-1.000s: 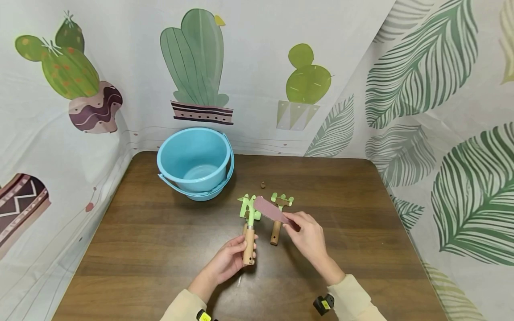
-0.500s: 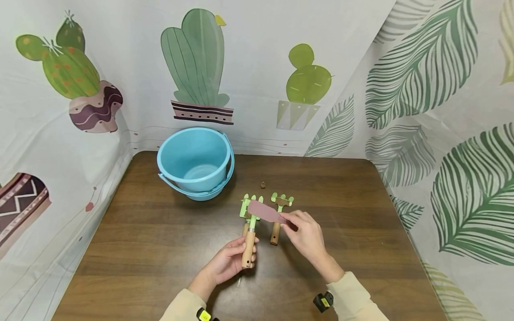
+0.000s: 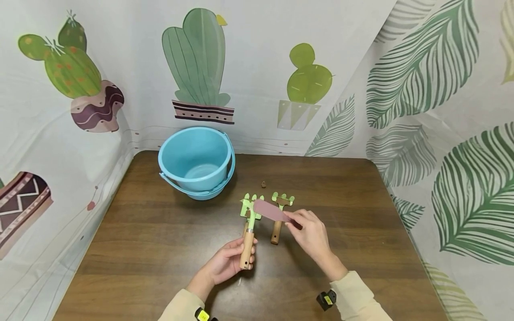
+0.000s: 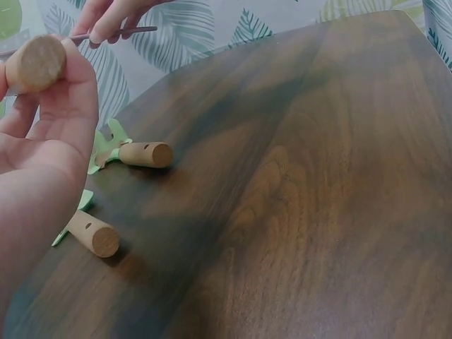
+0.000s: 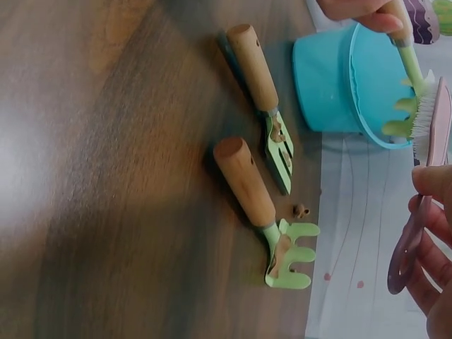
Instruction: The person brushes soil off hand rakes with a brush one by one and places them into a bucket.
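So I've got the green rake gripped by its handle over the table in my left hand, pink brush pinched in my right hand, and imo light strokes along the tines beat hard scrubbing.

Head view: underside of the pink brush is hidden; slotted tool is partly covered by the fork and left hand; brown bit is too small to identify. Right wrist view: right hand is cut off by the picture's edge.
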`<state>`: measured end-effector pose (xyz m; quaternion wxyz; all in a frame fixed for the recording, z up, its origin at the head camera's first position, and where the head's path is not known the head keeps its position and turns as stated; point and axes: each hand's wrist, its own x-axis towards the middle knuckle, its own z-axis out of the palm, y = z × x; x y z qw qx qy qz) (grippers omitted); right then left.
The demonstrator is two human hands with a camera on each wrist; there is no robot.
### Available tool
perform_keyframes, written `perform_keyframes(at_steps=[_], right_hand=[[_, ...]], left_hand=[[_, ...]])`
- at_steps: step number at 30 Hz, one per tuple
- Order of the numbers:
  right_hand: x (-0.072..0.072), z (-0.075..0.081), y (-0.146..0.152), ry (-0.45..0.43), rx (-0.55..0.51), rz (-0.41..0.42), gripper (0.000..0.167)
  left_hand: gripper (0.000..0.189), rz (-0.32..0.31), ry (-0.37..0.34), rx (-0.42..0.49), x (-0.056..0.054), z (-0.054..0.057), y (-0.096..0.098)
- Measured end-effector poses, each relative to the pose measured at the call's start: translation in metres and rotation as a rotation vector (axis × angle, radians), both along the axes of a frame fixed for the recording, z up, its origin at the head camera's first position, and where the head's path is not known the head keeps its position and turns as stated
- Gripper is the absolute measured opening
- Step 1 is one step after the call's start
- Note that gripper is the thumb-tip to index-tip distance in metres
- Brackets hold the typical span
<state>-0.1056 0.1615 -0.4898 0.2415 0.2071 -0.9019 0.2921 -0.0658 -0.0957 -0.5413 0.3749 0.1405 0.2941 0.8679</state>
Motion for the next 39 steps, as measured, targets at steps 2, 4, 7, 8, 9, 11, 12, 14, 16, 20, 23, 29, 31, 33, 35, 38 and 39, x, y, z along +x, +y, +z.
perform_keyframes(at_steps=[2, 4, 7, 8, 9, 11, 12, 14, 16, 20, 23, 29, 31, 33, 35, 38, 39], right_hand=[[0.000, -0.001, 0.003, 0.007, 0.002, -0.005, 0.031], [0.000, -0.001, 0.006, 0.005, 0.002, -0.009, 0.030], [0.000, -0.002, 0.009, 0.000, -0.003, -0.012, 0.030], [0.000, -0.002, 0.009, -0.004, -0.005, -0.013, 0.030], [0.000, -0.003, 0.010, -0.009, -0.004, -0.015, 0.029], [0.000, -0.003, 0.011, -0.007, -0.003, -0.018, 0.030], [0.000, -0.004, 0.011, -0.003, -0.003, -0.020, 0.030], [0.000, -0.004, 0.012, 0.008, -0.002, -0.025, 0.030], [0.000, -0.005, 0.012, 0.022, -0.003, -0.031, 0.030], [-0.001, -0.006, 0.014, 0.043, -0.005, -0.048, 0.031], [-0.002, -0.007, 0.017, 0.040, -0.001, -0.075, 0.031], [-0.001, -0.009, 0.024, 0.029, 0.015, -0.111, 0.030], [0.000, -0.008, 0.025, 0.026, 0.008, -0.115, 0.030], [0.000, -0.007, 0.025, 0.020, -0.003, -0.117, 0.030], [0.000, -0.006, 0.023, 0.013, -0.024, -0.102, 0.029], [0.001, -0.002, 0.018, -0.001, -0.049, -0.065, 0.028], [0.002, -0.001, 0.016, -0.005, -0.060, -0.048, 0.028]], left_hand=[[0.041, -0.002, 0.008, 0.002, 0.000, 0.000, -0.001], [0.042, -0.007, 0.018, 0.004, 0.001, 0.000, -0.002], [0.042, -0.013, 0.026, 0.004, 0.001, 0.001, -0.004], [0.042, -0.015, 0.027, 0.003, 0.001, 0.001, -0.004], [0.041, -0.015, 0.023, -0.002, 0.001, 0.001, -0.004], [0.041, -0.014, 0.014, -0.015, 0.001, 0.001, -0.005], [0.040, -0.014, 0.006, -0.022, 0.001, 0.001, -0.005], [0.040, -0.013, -0.002, -0.036, 0.001, 0.002, -0.005], [0.040, -0.011, -0.003, -0.046, 0.001, 0.002, -0.005], [0.036, -0.006, 0.001, -0.060, 0.000, 0.002, -0.006], [0.035, -0.005, 0.002, -0.065, 0.000, 0.001, -0.008], [0.033, 0.004, 0.011, -0.093, 0.000, 0.002, -0.010], [0.032, 0.009, 0.011, -0.101, -0.001, 0.003, -0.010], [0.032, 0.011, 0.011, -0.104, -0.001, 0.003, -0.011], [0.032, 0.014, 0.010, -0.110, -0.001, 0.003, -0.011], [0.033, 0.013, 0.009, -0.114, -0.001, 0.001, -0.010], [0.033, 0.012, 0.007, -0.116, -0.001, 0.001, -0.010]])
